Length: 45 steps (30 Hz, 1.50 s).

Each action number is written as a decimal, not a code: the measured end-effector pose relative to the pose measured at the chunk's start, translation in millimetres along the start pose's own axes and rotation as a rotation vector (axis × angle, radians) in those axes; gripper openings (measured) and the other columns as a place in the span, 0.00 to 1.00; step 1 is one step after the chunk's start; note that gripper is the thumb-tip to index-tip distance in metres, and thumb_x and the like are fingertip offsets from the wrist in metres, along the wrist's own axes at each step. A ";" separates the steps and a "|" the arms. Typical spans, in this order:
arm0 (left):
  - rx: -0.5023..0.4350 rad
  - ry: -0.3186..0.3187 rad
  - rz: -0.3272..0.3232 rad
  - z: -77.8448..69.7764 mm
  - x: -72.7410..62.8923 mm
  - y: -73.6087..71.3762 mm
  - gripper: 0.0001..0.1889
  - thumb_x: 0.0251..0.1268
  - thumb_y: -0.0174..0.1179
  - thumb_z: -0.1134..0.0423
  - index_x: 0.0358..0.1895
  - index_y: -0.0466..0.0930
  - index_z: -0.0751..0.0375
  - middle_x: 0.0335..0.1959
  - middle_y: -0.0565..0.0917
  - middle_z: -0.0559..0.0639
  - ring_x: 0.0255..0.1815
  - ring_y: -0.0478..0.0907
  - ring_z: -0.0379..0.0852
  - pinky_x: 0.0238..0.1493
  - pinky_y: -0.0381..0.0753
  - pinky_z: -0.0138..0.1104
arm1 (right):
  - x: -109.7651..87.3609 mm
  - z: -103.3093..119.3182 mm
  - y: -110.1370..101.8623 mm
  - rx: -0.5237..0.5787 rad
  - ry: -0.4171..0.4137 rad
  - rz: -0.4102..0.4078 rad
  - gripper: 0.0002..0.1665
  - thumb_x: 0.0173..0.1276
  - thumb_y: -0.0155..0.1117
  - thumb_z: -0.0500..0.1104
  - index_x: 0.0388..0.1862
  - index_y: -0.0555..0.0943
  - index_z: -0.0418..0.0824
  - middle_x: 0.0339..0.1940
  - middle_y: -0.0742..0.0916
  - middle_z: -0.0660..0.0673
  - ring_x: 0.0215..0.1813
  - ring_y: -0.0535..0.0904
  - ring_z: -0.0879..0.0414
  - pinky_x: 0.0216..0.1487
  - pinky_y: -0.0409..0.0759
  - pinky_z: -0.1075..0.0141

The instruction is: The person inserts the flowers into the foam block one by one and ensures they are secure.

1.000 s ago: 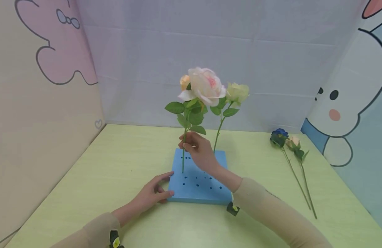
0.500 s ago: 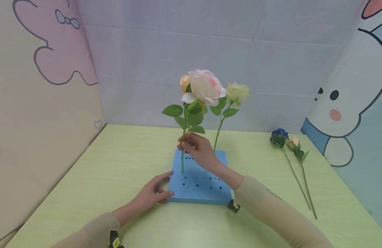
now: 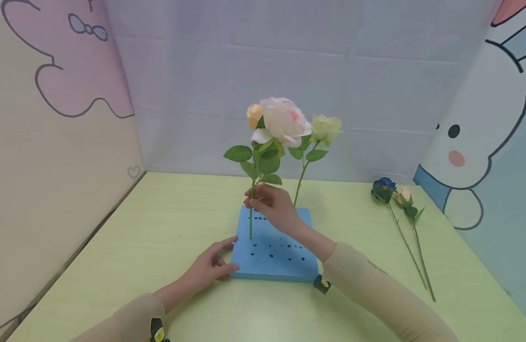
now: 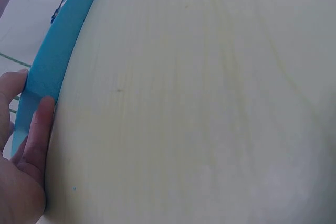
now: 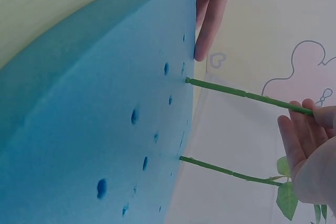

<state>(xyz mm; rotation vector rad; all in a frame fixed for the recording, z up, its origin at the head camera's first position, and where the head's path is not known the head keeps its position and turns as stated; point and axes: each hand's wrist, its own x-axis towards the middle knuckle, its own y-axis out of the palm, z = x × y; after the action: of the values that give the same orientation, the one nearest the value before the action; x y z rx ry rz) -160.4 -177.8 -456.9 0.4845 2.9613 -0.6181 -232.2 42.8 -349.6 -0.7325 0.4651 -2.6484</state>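
Note:
My right hand (image 3: 277, 209) pinches the green stem of a large pale pink rose (image 3: 284, 122) between thumb and fingers. The stem stands nearly upright, its lower end at the surface of a blue foam board (image 3: 263, 266) dotted with small holes. In the right wrist view the stem tip meets the board; how deep it sits I cannot tell. My left hand (image 3: 207, 267) rests at the board's left edge, index finger and thumb extended against it. A pale yellow-green rose (image 3: 326, 128) stands in the board's back part. An orange rose (image 3: 254, 116) is partly hidden behind the pink one.
A dark blue rose (image 3: 383, 190) and a peach rose (image 3: 403, 196) lie side by side on the right of the light wooden table (image 3: 152, 228). A pale curtain (image 3: 194, 104) hangs behind, with cartoon-printed panels on both sides.
The pink rose has dropped slightly and its leaves have turned a little, with the right hand still pinching its stem. The left hand stays at the board's edge.

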 end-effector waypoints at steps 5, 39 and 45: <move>-0.009 0.005 -0.003 1.2 0.3 -0.3 0.39 0.61 0.69 0.54 0.75 0.61 0.41 0.73 0.67 0.60 0.32 0.81 0.45 0.36 0.83 0.33 | -4.9 22.1 -4.3 -0.003 0.021 0.010 0.08 0.71 0.59 0.30 0.47 0.81 0.30 0.40 0.89 0.31 0.42 0.88 0.40 0.44 0.87 0.59; -0.008 0.022 0.007 1.6 0.9 -1.3 0.39 0.63 0.68 0.54 0.76 0.60 0.42 0.74 0.65 0.60 0.32 0.81 0.45 0.36 0.83 0.33 | 2.3 -16.2 0.4 -0.054 0.030 0.060 0.06 0.73 0.60 0.37 0.46 0.81 0.42 0.38 0.90 0.44 0.41 0.88 0.53 0.44 0.87 0.63; -0.009 0.016 0.009 0.0 2.3 -1.4 0.39 0.63 0.68 0.54 0.76 0.60 0.42 0.74 0.65 0.60 0.32 0.81 0.45 0.37 0.83 0.32 | 2.7 -18.2 -0.5 -0.068 0.035 0.074 0.06 0.73 0.60 0.37 0.46 0.81 0.40 0.39 0.90 0.44 0.42 0.88 0.54 0.44 0.87 0.63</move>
<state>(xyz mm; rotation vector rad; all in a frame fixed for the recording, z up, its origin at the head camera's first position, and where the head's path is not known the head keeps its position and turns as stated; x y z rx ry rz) -163.1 -178.3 -456.8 0.5040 2.9738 -0.6029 -244.4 46.1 -363.0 -0.6762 0.5837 -2.5913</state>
